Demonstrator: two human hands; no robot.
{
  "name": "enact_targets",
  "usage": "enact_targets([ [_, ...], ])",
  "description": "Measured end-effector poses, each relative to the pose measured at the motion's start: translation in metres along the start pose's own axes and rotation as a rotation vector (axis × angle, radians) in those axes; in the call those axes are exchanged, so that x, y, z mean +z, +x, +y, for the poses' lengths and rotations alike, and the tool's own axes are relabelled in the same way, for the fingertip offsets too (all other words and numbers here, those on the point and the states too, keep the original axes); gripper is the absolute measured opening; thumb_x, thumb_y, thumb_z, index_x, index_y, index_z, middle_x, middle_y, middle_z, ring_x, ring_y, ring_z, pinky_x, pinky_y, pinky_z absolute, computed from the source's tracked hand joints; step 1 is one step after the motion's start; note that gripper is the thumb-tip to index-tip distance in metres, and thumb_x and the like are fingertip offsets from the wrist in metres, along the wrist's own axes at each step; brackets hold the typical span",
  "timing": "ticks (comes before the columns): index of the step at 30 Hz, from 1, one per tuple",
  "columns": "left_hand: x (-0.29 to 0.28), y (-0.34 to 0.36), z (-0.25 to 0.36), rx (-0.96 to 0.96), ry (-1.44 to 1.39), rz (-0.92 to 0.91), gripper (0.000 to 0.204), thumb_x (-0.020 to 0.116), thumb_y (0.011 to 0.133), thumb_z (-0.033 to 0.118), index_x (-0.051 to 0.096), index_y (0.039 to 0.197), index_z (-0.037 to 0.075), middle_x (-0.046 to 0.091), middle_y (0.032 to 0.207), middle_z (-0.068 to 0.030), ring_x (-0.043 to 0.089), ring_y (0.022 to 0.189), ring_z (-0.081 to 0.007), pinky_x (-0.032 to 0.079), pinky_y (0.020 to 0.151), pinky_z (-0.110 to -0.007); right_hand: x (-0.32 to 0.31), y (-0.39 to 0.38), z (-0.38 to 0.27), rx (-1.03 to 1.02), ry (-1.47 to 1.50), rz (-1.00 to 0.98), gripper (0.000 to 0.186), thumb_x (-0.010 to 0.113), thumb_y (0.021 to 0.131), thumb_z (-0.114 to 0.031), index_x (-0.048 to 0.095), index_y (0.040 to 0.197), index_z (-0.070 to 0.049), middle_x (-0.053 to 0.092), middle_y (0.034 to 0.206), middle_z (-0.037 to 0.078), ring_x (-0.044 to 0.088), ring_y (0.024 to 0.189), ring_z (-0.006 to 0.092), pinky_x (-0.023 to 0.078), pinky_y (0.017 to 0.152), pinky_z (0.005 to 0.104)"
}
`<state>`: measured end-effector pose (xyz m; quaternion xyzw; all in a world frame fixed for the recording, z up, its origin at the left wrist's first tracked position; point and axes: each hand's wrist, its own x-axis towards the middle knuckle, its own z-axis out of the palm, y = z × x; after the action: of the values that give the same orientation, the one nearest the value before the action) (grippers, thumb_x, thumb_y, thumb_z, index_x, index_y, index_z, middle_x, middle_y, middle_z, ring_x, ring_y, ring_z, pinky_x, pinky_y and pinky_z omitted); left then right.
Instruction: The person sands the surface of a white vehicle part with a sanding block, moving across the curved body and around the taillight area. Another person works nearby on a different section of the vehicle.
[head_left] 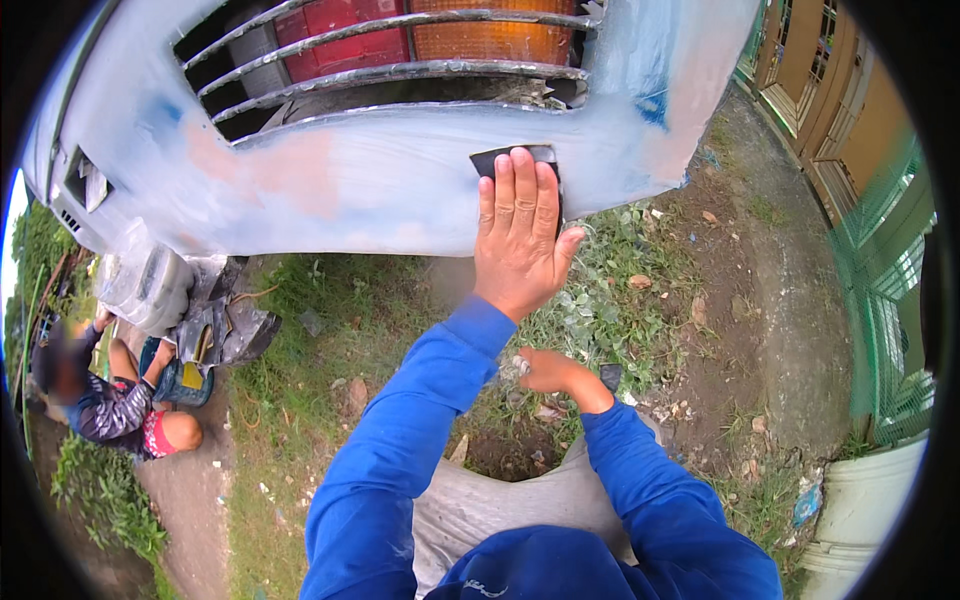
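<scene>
My left hand [520, 235] lies flat, fingers stretched upward, pressing a dark sheet of sandpaper [486, 161] against the lower part of a vehicle body panel [400, 190]. The sheet shows above and beside the fingers; the rest is hidden under them. The panel is pale white-blue with pinkish and blue patches. Lower down, apart from the panel, my right hand [550, 371] is closed with its fingers curled. Something small and pale may be at its fingertips, too small to name. A small dark piece [611, 376] shows beside the right wrist.
Above the panel's lower part, slats [400, 75] cross a red and orange tail light [490, 40]. At left a person [115, 400] crouches near a plastic-wrapped bundle [150, 280]. Grass, leaves and rubble lie below. A concrete strip [800, 300] and green netting [880, 290] run along the right.
</scene>
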<state>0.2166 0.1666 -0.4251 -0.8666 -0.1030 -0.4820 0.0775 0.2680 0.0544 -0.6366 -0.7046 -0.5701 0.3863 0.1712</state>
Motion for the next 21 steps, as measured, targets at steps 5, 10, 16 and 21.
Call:
enact_targets([
  [5,-0.042,0.102,0.037,0.285,0.130,-0.013,0.074,0.042,0.101,0.051,0.027,0.158,0.005,0.022,0.165,-0.0132,0.018,0.154,-0.0284,0.009,0.125,-0.046,0.024,0.024,-0.015,-0.155,0.055,-0.097,0.066,0.063,0.079,-0.026,0.049,0.137,0.002,0.063,0.124,0.030,0.062,0.114,0.0424,0.049,0.097,0.0469],
  [10,-0.061,0.102,0.005,0.465,0.231,-0.141,0.071,0.038,0.102,0.052,0.029,0.158,0.008,0.024,0.165,-0.0102,0.020,0.153,-0.0250,0.012,0.126,-0.042,0.004,-0.001,0.002,-0.023,0.058,-0.050,0.069,0.064,0.081,-0.027,0.046,0.141,0.002,0.062,0.126,0.029,0.062,0.115,0.0419,0.049,0.097,0.0465],
  [16,-0.123,0.251,0.011,0.380,0.362,0.332,0.072,0.045,0.101,0.051,0.028,0.158,0.009,0.027,0.163,-0.0167,0.024,0.151,-0.0331,0.020,0.123,-0.044,-0.008,-0.005,0.001,-0.118,0.053,0.027,0.063,0.064,0.082,-0.027,0.049,0.134,0.004,0.064,0.120,0.030,0.062,0.111,0.0441,0.049,0.093,0.0483],
  [21,-0.076,0.140,0.025,0.291,0.270,0.002,0.076,0.038,0.102,0.055,0.024,0.159,0.007,0.020,0.166,-0.0143,0.016,0.154,-0.0296,0.012,0.125,-0.044,-0.012,-0.003,0.010,-0.046,0.001,-0.092,0.083,0.062,0.079,-0.026,0.033,0.151,0.004,0.060,0.130,0.030,0.061,0.117,0.0412,0.049,0.099,0.0458],
])
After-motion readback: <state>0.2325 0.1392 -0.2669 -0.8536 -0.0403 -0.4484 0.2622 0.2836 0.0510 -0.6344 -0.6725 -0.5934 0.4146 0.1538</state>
